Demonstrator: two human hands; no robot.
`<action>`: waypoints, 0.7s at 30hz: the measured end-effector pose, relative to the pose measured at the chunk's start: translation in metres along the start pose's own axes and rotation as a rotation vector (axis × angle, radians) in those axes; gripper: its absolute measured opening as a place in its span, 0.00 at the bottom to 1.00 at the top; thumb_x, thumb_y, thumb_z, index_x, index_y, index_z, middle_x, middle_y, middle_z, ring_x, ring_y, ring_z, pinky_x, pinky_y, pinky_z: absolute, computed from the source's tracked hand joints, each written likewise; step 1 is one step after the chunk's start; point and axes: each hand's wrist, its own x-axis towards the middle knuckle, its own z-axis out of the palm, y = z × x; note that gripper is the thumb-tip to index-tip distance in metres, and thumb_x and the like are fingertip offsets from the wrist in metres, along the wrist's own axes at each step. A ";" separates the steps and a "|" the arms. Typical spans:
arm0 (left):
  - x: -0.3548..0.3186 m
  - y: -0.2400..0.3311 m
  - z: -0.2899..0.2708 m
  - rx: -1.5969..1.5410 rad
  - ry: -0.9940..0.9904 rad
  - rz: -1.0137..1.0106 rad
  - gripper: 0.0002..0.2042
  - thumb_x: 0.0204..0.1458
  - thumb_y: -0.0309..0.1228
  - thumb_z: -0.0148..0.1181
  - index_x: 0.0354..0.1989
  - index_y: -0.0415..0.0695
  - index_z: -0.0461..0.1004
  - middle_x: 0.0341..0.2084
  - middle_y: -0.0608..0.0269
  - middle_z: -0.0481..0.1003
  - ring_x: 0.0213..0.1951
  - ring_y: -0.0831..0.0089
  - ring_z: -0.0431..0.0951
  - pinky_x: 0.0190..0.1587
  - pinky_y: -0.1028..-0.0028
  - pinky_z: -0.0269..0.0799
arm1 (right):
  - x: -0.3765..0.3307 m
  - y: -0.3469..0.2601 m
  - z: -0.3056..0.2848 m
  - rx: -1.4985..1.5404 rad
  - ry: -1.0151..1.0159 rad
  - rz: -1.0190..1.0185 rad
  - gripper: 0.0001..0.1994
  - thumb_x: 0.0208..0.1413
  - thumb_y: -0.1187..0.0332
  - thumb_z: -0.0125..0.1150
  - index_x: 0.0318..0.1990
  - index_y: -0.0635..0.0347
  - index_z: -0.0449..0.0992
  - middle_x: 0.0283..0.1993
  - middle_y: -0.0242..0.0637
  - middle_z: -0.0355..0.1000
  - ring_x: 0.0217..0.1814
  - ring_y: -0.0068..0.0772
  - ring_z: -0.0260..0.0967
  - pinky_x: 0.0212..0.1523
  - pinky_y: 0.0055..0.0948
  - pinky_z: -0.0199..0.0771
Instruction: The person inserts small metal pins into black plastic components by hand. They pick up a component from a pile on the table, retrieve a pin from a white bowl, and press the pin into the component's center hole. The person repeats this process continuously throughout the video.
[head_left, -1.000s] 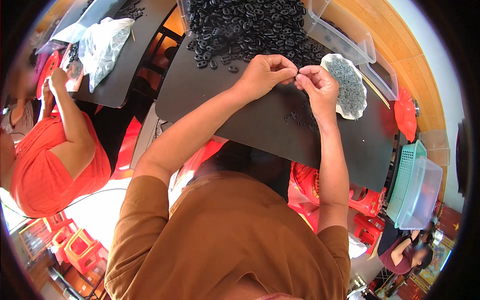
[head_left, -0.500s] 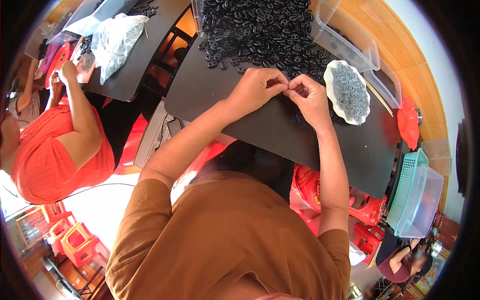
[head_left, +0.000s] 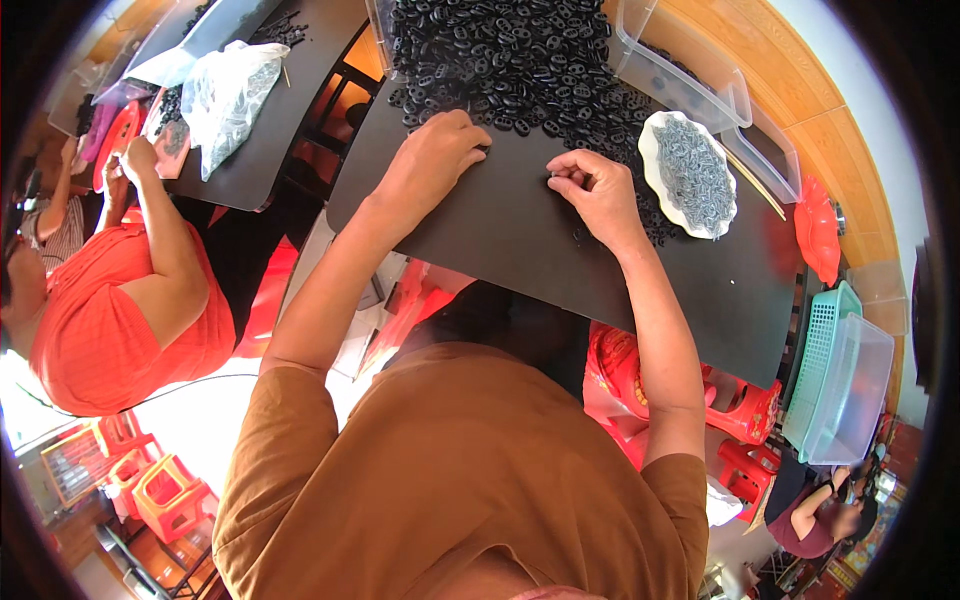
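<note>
My left hand [head_left: 432,162] is at the near left edge of a heap of black oval pieces with two holes [head_left: 500,60], its fingers closed on a small black piece [head_left: 485,150]. To the right, apart from it, my right hand [head_left: 600,195] hovers over the dark table with thumb and forefinger pinched. What sits between those fingertips is too small to make out. Beside the right hand stands a white scalloped dish [head_left: 652,160] filled with small grey metallic-looking bits [head_left: 697,175]. Small black pieces also lie between the right hand and the dish.
Clear plastic boxes [head_left: 685,75] and thin sticks [head_left: 752,178] line the table's far right. A red dish [head_left: 818,230] and a green basket [head_left: 815,370] are beyond the right edge. At left, a person in red [head_left: 135,310] works at another table with a plastic bag [head_left: 230,100].
My hands were together, fingertips touching, and are now apart. The left moved left to the heap's near edge; the right stayed near its place, still pinched.
</note>
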 end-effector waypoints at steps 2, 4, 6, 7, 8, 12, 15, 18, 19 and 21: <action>0.001 0.002 0.003 -0.015 -0.024 0.029 0.09 0.51 0.25 0.61 0.41 0.40 0.77 0.34 0.54 0.73 0.38 0.54 0.76 0.42 0.62 0.72 | -0.001 0.001 0.000 -0.010 0.011 -0.005 0.09 0.44 0.78 0.68 0.36 0.61 0.80 0.29 0.31 0.76 0.26 0.19 0.66 0.31 0.21 0.69; 0.004 0.003 0.005 -0.009 -0.043 0.053 0.09 0.51 0.24 0.60 0.41 0.40 0.77 0.33 0.54 0.73 0.38 0.53 0.76 0.42 0.62 0.73 | 0.000 0.001 0.000 -0.015 0.024 -0.015 0.09 0.44 0.78 0.68 0.36 0.61 0.80 0.28 0.31 0.75 0.26 0.19 0.65 0.31 0.22 0.69; 0.007 0.004 0.008 0.013 -0.057 0.076 0.09 0.52 0.24 0.60 0.41 0.40 0.77 0.34 0.53 0.73 0.38 0.52 0.76 0.42 0.61 0.73 | -0.001 -0.001 0.000 -0.006 0.035 -0.026 0.09 0.44 0.79 0.68 0.35 0.61 0.79 0.28 0.31 0.75 0.26 0.19 0.65 0.31 0.21 0.69; 0.008 0.003 0.009 0.004 -0.050 0.081 0.09 0.52 0.24 0.60 0.42 0.40 0.77 0.34 0.53 0.73 0.38 0.54 0.76 0.41 0.62 0.73 | -0.001 -0.002 0.000 -0.002 0.040 -0.032 0.09 0.44 0.79 0.68 0.35 0.61 0.79 0.28 0.31 0.75 0.26 0.19 0.65 0.30 0.21 0.68; 0.010 0.001 0.010 -0.006 -0.044 0.086 0.10 0.52 0.23 0.59 0.43 0.40 0.77 0.34 0.53 0.74 0.37 0.55 0.76 0.41 0.64 0.73 | 0.000 -0.002 0.000 0.004 0.051 -0.043 0.09 0.44 0.79 0.68 0.35 0.61 0.79 0.28 0.31 0.75 0.25 0.19 0.65 0.30 0.21 0.68; 0.018 -0.003 0.013 -0.300 -0.059 -0.021 0.11 0.53 0.23 0.59 0.45 0.40 0.77 0.33 0.59 0.76 0.34 0.69 0.77 0.39 0.72 0.73 | 0.000 -0.003 0.000 0.035 0.085 -0.077 0.08 0.45 0.79 0.68 0.35 0.62 0.79 0.29 0.30 0.76 0.26 0.17 0.66 0.29 0.20 0.68; 0.019 -0.001 0.017 -0.766 -0.219 -0.430 0.10 0.56 0.24 0.58 0.47 0.40 0.77 0.34 0.67 0.77 0.33 0.81 0.74 0.39 0.80 0.71 | 0.000 -0.007 0.000 0.076 0.089 -0.051 0.08 0.47 0.79 0.68 0.36 0.61 0.79 0.30 0.30 0.77 0.28 0.16 0.68 0.30 0.19 0.68; 0.019 0.003 0.019 -1.180 -0.198 -0.552 0.10 0.58 0.27 0.58 0.48 0.41 0.76 0.35 0.72 0.75 0.34 0.86 0.73 0.41 0.83 0.71 | 0.000 -0.008 -0.002 0.152 0.084 -0.026 0.08 0.48 0.78 0.68 0.36 0.60 0.79 0.31 0.29 0.77 0.31 0.15 0.71 0.31 0.18 0.69; 0.020 0.005 0.019 -1.240 -0.207 -0.572 0.10 0.58 0.27 0.58 0.48 0.41 0.76 0.35 0.72 0.75 0.34 0.86 0.73 0.42 0.83 0.71 | 0.000 -0.007 -0.002 0.183 0.082 -0.021 0.07 0.49 0.77 0.68 0.37 0.60 0.79 0.31 0.28 0.78 0.32 0.14 0.71 0.32 0.17 0.69; 0.021 0.008 0.021 -1.359 -0.227 -0.610 0.11 0.58 0.28 0.58 0.49 0.42 0.75 0.35 0.72 0.75 0.34 0.86 0.72 0.43 0.83 0.71 | -0.001 -0.006 -0.001 0.227 0.072 -0.011 0.07 0.49 0.77 0.68 0.37 0.60 0.79 0.31 0.28 0.78 0.33 0.14 0.72 0.33 0.17 0.70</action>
